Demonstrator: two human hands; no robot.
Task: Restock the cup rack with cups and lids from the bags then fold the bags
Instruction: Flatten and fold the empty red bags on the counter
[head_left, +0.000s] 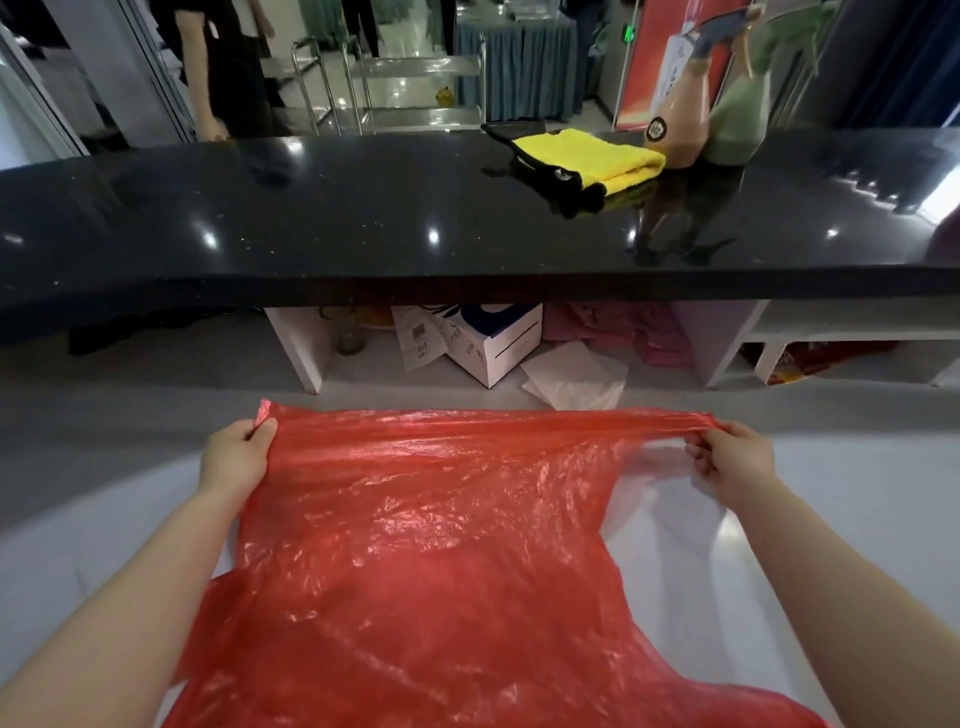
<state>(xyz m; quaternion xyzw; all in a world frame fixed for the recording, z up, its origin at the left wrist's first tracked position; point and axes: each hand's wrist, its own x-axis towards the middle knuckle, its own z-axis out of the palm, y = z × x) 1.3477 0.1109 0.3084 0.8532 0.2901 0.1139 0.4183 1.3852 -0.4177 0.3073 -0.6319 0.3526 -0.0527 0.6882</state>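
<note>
A thin red plastic bag (426, 545) is stretched flat over the white lower counter (831, 519) in front of me. My left hand (236, 460) pinches its far left corner, and my right hand (732, 462) pinches the far right corner. The bag's far edge is pulled taut between the two hands, and the rest drapes toward me. No cups, lids or cup rack are in view.
A raised black glossy counter (363, 223) runs across behind. On it lie a folded yellow cloth (587, 156) and two spray bottles, one pink (680, 114) and one green (737, 119). Boxes (498, 343) and clear plastic (576, 379) sit under it. A person (223, 67) stands beyond.
</note>
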